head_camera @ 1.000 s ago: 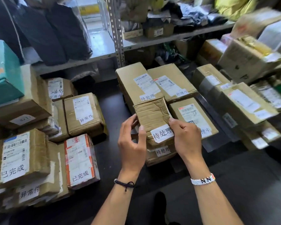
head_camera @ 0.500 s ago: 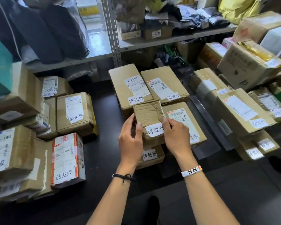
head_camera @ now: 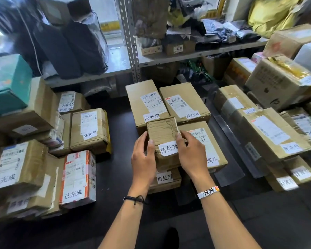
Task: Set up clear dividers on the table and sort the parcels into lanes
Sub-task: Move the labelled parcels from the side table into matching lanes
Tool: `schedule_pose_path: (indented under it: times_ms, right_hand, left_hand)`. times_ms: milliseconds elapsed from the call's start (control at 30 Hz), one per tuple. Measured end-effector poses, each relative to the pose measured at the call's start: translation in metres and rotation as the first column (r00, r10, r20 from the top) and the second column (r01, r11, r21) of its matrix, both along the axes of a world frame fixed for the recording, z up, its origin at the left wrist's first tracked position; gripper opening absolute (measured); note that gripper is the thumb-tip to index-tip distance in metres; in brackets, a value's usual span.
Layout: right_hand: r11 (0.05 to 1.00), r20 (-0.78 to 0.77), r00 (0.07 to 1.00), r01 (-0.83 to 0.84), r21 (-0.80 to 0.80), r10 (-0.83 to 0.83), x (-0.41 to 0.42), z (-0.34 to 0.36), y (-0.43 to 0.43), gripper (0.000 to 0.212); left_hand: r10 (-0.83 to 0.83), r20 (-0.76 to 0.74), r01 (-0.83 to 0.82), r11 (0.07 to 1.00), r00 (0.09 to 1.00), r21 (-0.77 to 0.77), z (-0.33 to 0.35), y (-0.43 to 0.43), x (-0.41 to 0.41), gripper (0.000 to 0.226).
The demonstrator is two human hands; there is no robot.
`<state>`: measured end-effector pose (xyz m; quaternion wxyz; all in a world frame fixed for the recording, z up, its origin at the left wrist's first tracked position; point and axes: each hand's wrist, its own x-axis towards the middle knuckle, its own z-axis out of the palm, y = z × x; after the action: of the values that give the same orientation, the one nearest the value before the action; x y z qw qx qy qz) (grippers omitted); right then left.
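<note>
Left hand (head_camera: 143,159), right hand (head_camera: 191,154): fingers clamp crumpled 待处理 parcel (head_camera: 163,139) both sides. Advice: lower flat, square onto 待处理 parcel beneath fingers (head_camera: 166,178).

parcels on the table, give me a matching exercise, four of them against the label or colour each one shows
Things:
1. small creased parcel held by the left hand and right hand
2. orange-striped parcel at front left
3. teal box at far left
4. brown parcel left of the centre gap

Labels or colours:
A. 异常件
B. no handwritten label visible, blue-green
C. 待处理
D. 已完成

Pairs: 1-C, 2-D, 3-B, 4-A
</note>
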<state>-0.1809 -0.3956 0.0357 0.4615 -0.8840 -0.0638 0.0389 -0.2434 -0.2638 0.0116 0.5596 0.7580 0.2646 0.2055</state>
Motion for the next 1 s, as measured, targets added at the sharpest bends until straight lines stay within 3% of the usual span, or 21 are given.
schedule_pose_path:
  times_ms: [200, 500, 767, 1001]
  right_hand:
    - [0.987, 0.171, 0.985, 0.065, -0.146, -0.04, -0.004, 0.017, 0.009, 0.059]
    - [0.993, 0.43, 0.901, -0.005, -0.12, 0.057, -0.022, 0.045, 0.052, 0.067]
    - [0.983, 0.413, 0.892, -0.148, -0.111, 0.181, -0.045, 0.048, 0.104, 0.071]
    - [0.941, 0.234, 0.915, -0.339, -0.002, 0.33, -0.072, 0.038, 0.162, 0.069]
  left_hand:
    - [0.006, 0.049, -0.007, 1.0, 0.999, 0.01, 0.012, 0.005, -0.005, 0.051]
    - [0.023, 0.12, -0.03, 0.998, 0.992, 0.053, 0.033, 0.034, -0.015, 0.057]
    - [0.067, 0.163, -0.077, 0.996, 0.984, 0.053, 0.041, 0.07, -0.033, 0.064]
    - [0.148, 0.127, -0.161, 0.981, 0.981, 0.104, 0.044, 0.124, -0.06, 0.055]
